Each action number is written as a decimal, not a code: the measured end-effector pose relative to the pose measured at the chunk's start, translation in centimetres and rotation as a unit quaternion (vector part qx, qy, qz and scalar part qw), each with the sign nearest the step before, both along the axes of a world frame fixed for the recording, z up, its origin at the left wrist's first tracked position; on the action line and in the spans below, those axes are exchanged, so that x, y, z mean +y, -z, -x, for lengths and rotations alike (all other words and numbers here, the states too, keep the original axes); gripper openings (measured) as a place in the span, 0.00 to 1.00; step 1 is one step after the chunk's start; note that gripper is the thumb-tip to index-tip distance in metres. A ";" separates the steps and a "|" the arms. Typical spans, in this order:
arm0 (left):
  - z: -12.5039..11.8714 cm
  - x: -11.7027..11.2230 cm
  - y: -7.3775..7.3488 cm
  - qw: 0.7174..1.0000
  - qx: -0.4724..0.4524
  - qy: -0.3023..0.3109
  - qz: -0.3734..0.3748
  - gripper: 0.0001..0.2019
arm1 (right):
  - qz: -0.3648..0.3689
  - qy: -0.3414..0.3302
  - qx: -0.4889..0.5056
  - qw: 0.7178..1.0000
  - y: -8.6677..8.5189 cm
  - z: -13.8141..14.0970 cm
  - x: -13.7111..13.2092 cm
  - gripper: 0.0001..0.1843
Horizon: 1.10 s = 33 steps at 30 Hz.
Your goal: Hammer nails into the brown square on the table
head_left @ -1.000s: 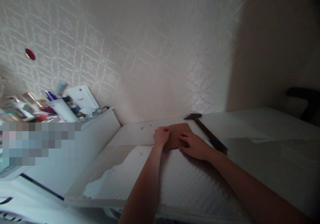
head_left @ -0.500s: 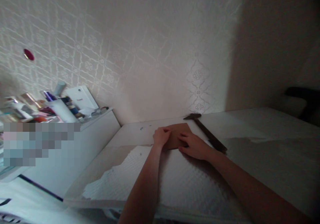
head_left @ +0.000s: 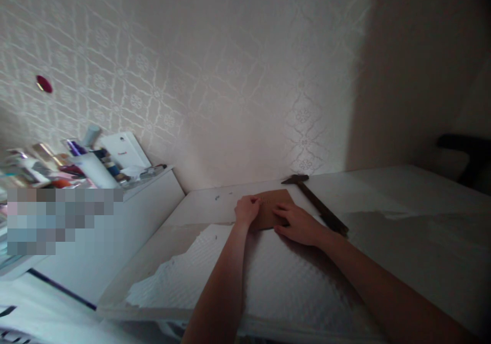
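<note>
Lying between the hands on the counter [head_left: 399, 193] is a flat brown piece [head_left: 268, 213]. The left hand [head_left: 247, 210] touches its left side, fingers bent; whether it pinches cannot be told. The right hand [head_left: 299, 225] rests on its right side, fingers spread. Just beyond the right hand lies a hammer [head_left: 316, 201]. Well left of the hands, bottles [head_left: 98, 170] crowd a white cabinet [head_left: 149, 206], their contents unclear. Nearer than the hands spreads a white textured sheet [head_left: 180, 272]; beyond them rises a patterned wall [head_left: 230, 78].

Card [head_left: 268, 214], lower centre: brown. Hammer [head_left: 319, 204]: dark brown. Sheet [head_left: 284, 277]: white, quilted. Wall [head_left: 126, 73], upper left: pale, floral lattice.
</note>
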State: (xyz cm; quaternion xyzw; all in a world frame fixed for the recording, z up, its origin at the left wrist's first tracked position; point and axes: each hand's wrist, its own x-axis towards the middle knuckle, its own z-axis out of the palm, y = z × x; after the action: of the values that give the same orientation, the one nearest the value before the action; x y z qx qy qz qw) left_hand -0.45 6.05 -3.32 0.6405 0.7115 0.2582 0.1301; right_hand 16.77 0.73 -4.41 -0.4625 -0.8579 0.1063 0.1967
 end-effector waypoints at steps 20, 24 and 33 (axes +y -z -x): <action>-0.2 -0.4 -0.6 1.000 0.005 -0.008 0.004 0.12 | -0.034 0.057 0.018 0.998 -0.6 -0.8 0.2 0.26; -0.2 -0.8 -1.2 0.999 0.027 -0.029 0.011 0.14 | -0.056 0.191 -0.026 0.980 -1.8 -1.9 -0.1 0.26; -0.8 -3.6 -2.5 0.990 0.105 -0.044 0.084 0.28 | 0.041 0.367 -0.081 0.926 -2.2 -4.1 -1.0 0.22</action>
State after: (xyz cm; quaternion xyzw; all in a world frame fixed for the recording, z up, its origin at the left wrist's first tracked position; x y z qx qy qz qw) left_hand 0.34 2.49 -0.87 0.6188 0.7680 0.1338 0.0966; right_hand 20.83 -0.29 -2.26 -0.7598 -0.6360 0.0236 0.1330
